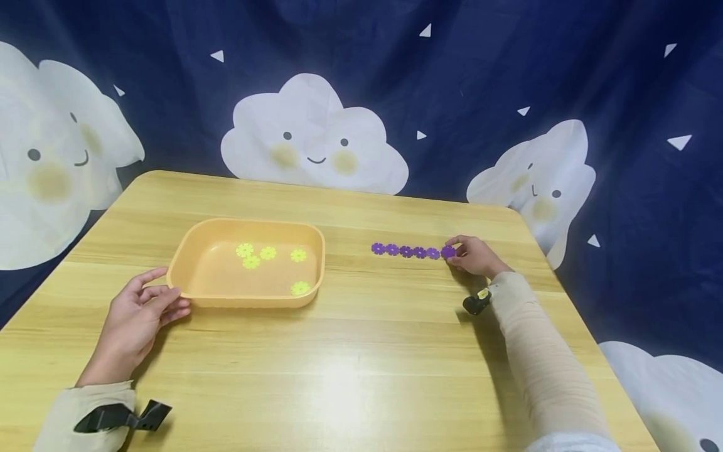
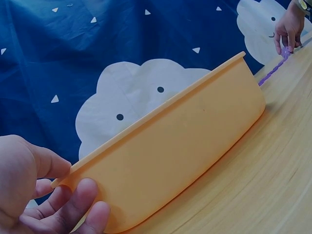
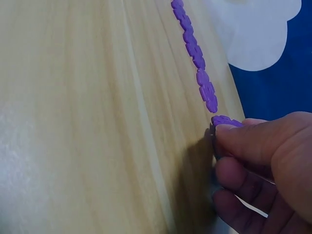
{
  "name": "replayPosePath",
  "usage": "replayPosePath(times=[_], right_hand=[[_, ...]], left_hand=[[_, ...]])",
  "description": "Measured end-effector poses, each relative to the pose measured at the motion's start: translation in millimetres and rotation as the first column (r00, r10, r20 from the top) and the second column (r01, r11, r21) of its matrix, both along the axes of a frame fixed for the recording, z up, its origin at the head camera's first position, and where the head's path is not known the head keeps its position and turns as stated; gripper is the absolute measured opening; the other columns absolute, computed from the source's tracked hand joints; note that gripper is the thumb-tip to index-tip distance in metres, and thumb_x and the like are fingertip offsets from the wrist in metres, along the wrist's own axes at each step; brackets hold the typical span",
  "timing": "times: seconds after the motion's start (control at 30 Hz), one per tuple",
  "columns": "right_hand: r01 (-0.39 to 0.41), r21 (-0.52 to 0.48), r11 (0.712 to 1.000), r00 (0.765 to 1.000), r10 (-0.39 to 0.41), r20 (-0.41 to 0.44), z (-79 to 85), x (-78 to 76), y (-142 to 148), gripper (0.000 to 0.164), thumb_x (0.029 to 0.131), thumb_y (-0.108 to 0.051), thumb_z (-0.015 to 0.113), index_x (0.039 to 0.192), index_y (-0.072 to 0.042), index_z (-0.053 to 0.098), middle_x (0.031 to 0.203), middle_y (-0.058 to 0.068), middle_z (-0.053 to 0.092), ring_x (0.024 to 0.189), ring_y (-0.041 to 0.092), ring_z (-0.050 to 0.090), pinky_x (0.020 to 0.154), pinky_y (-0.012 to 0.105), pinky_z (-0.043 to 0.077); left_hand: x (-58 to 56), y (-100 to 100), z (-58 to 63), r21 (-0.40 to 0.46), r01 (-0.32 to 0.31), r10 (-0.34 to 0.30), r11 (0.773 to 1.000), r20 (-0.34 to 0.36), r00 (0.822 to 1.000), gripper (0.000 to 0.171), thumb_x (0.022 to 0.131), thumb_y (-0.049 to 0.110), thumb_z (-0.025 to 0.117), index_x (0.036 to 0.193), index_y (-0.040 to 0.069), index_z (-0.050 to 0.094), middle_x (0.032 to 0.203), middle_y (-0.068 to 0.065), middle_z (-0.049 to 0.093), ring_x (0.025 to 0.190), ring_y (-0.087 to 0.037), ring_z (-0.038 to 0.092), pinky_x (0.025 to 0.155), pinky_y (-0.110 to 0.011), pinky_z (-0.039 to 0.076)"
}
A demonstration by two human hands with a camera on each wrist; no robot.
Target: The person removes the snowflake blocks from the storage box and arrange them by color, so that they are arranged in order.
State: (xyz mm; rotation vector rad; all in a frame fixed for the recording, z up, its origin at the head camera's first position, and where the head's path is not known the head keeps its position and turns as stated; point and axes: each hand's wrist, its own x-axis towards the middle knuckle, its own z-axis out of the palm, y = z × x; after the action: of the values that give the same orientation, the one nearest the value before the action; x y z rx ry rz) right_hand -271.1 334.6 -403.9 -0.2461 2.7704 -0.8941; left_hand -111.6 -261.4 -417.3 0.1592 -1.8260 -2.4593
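An orange plastic tray (image 1: pixel 245 301) stands on the table, with several yellow flower-shaped pieces (image 1: pixel 268 253) lying on its floor. At its near left corner, my left hand (image 1: pixel 131 323) grips the rim, thumb on the edge and fingers against the outer wall (image 2: pixel 161 151). Right of the tray runs a straight line of purple flower-shaped pieces (image 1: pixel 405 252). My right hand (image 1: pixel 476 257) pinches one more purple piece (image 3: pixel 225 120) between thumb and fingers at the right end of that line. A small gap shows between this piece and its neighbour in the right wrist view.
The light wooden table (image 1: pixel 350 364) has rounded far corners. Behind it hangs a dark blue curtain (image 1: pixel 452 94) printed with white clouds and triangles. Each wrist wears a black strap or mount (image 1: pixel 477 303) over a beige sleeve (image 1: pixel 542 351).
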Motion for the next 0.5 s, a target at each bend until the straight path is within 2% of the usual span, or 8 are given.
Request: replayPosePath(times=[0.07, 0.27, 0.5], right_hand=[[-0.008, 0.036, 0.999, 1.0, 0.009, -0.015, -0.5, -0.1, 0.2, 0.038, 0.089, -0.001, 0.069, 0.124, 0.003, 0.056, 0.092, 0.02, 0.064, 0.069, 0.02, 0.062, 0.06, 0.03, 0.056], [-0.023, 0.12, 0.993, 0.998, 0.03, -0.053, 0.4, -0.6, -1.4, 0.034, 0.088, -0.006, 0.07, 0.12, 0.0, 0.06, 0.091, 0.016, 0.066, 0.081, 0.028, 0.062, 0.074, 0.04, 0.055], [-0.036, 0.149, 0.988, 0.998, 0.042, -0.036, 2.1, 0.0, -1.2, 0.031, 0.089, -0.009, 0.07, 0.118, -0.002, 0.062, 0.088, 0.011, 0.067, 0.082, 0.026, 0.063, 0.077, 0.042, 0.054]], left_hand=[[-0.3, -0.4, 0.1, -0.002, 0.003, -0.003, 1.0, -0.001, 1.0, 0.04, 0.094, -0.001, 0.061, 0.125, 0.017, 0.044, 0.086, -0.003, 0.061, 0.069, -0.016, 0.069, 0.065, -0.027, 0.061], [-0.7, -0.8, -0.7, -0.01, 0.003, -0.003, 1.0, -0.003, 1.0, 0.04, 0.094, -0.001, 0.061, 0.126, 0.017, 0.044, 0.086, -0.003, 0.062, 0.069, -0.016, 0.069, 0.065, -0.027, 0.061], [-0.9, -0.6, -0.8, 0.008, 0.001, -0.001, 1.0, -0.016, 1.0, 0.04, 0.094, -0.003, 0.06, 0.125, 0.016, 0.045, 0.086, -0.003, 0.062, 0.069, -0.017, 0.069, 0.064, -0.027, 0.061]])
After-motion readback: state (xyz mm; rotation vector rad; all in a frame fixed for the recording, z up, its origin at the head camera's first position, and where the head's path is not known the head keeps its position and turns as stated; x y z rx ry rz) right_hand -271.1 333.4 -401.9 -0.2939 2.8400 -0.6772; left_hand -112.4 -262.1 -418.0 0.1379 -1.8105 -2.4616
